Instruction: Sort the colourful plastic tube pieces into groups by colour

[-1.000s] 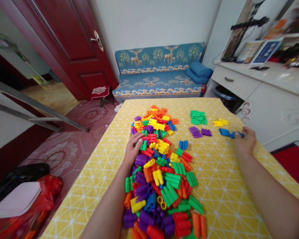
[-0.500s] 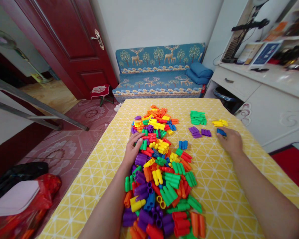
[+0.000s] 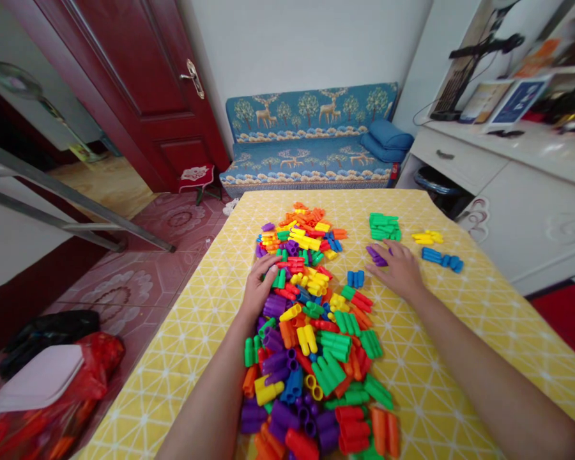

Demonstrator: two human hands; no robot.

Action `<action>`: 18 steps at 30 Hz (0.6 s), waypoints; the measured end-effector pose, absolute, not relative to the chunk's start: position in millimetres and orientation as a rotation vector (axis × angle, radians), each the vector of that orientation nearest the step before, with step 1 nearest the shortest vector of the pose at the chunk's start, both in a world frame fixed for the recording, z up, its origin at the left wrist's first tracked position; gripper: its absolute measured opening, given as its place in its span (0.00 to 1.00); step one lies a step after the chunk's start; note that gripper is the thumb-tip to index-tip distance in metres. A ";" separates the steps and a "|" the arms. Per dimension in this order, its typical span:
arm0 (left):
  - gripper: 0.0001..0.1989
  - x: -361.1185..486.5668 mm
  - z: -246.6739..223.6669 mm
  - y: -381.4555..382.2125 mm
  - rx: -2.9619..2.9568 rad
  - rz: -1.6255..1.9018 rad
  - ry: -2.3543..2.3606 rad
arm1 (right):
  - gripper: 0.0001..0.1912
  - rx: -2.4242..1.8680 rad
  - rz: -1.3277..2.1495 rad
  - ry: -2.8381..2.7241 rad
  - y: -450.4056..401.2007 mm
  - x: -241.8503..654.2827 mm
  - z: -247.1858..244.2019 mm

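Observation:
A long pile of plastic bullet-shaped connecting blocks (image 3: 333,347) in several colours runs down the table. My left hand (image 3: 259,281) rests at the pile's left edge, thumb and fingers apart, beside green and red blocks. Farther right, my right hand (image 3: 398,271) hovers over or touches purple blocks (image 3: 376,255), partly hidden beneath it; its fingers are spread. Blue blocks (image 3: 441,259) lie to the right of that hand. Behind them are yellow blocks (image 3: 427,237) and a stack of green blocks (image 3: 384,226). A separate blue block (image 3: 355,278) sits between the pile and my right hand.
A yellow patterned cloth (image 3: 441,345) covers the table. Beyond it stands a blue sofa (image 3: 306,150). To the right is a white cabinet (image 3: 546,211); on the left are a metal ladder-like frame (image 3: 76,198), a small stool (image 3: 199,177) and bags (image 3: 103,358) on the floor.
My right hand has let go of a blue block beside another blue one and moved left to the purple blocks. My left hand stays at the pile. The view has shifted slightly.

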State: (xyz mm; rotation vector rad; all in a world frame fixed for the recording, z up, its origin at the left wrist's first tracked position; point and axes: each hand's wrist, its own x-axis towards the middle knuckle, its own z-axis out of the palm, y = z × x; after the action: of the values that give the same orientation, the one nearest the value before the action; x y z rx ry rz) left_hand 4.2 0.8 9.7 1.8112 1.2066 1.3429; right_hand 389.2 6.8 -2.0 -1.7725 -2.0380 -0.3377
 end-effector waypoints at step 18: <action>0.17 5.8 12.3 -0.5 1.804 1.337 1.210 | 0.24 -1.526 -0.188 -2.055 -27.0 355.3 4.1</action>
State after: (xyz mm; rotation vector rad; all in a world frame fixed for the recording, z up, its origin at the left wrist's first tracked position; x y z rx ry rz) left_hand 5.8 -0.5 12.3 1.8038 1.2101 1.3370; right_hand 355.3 -27.0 4.1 -1.5262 -2.0547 -0.1878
